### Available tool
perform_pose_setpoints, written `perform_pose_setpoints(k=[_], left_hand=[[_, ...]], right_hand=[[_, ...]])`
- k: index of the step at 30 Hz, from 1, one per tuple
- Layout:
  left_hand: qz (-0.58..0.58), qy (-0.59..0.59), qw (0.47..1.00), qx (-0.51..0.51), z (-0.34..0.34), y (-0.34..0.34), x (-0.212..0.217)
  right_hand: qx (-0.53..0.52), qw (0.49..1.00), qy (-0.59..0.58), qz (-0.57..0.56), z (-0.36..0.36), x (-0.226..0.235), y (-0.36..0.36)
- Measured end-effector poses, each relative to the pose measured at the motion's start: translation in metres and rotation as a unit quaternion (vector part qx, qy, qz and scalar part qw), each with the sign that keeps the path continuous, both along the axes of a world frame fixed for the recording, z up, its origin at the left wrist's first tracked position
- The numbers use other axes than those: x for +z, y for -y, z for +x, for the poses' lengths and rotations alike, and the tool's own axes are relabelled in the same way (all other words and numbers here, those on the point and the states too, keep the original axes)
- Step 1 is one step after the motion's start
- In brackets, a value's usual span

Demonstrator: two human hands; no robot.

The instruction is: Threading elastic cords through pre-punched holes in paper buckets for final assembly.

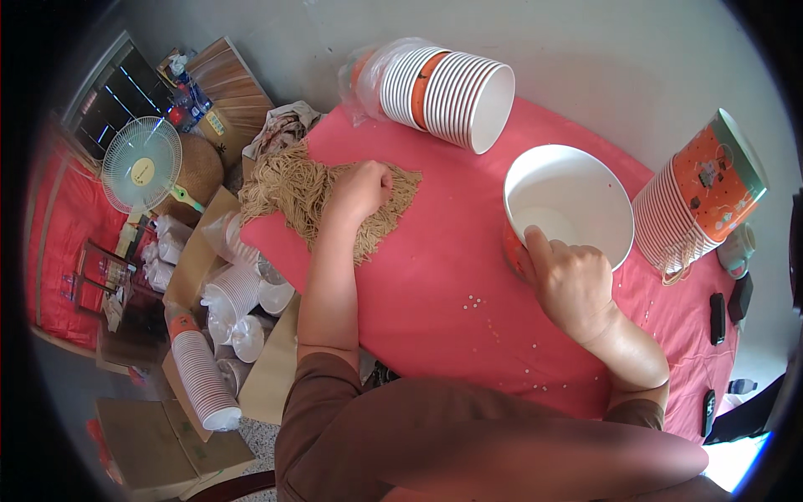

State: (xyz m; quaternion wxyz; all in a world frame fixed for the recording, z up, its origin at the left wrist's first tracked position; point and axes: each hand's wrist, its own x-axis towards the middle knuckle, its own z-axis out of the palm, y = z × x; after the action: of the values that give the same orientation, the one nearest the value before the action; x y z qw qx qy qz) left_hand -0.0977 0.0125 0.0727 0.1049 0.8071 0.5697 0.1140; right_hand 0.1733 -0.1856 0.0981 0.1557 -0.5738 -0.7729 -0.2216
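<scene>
A large white paper bucket (552,188) with an orange outside stands on the red-covered table, its open mouth tipped toward me. My right hand (573,284) grips its near rim, thumb over the edge and the other fingers curled. At the left of the table lies a spread heap of tan cords (288,188). Resting over this heap, my left hand (361,192) is closed with its fingers curled in; whatever they hold is hidden.
A nested stack of paper buckets (452,92), partly in clear plastic, lies at the back. Another stack (677,205) stands at the right, a cord hanging at it, near a mug (736,251). Small white bits dot the red cloth (435,301). Left, a cardboard box (268,368) holds wrapped cups.
</scene>
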Motion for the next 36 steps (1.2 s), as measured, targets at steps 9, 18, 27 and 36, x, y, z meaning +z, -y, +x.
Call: perform_pose_setpoints(k=[9,18,27,36], left_hand=[[0.003,0.028,1.0,-0.011,0.0,0.001,-0.001],[0.148,0.063,0.983,-0.086,0.01,0.011,0.008],[0.069,0.202,0.975,-0.06,0.033,0.022,0.017],[0.093,0.266,0.934,-0.221,0.074,0.041,-0.011]], right_hand=[[0.0,1.0,0.009,0.0,0.001,-0.001,0.0],[-0.001,1.0,0.009,0.011,-0.001,0.0,-0.001],[-0.002,1.0,0.012,0.016,0.0,-0.001,-0.001],[0.016,0.999,0.03,0.025,0.002,-0.001,-0.002]])
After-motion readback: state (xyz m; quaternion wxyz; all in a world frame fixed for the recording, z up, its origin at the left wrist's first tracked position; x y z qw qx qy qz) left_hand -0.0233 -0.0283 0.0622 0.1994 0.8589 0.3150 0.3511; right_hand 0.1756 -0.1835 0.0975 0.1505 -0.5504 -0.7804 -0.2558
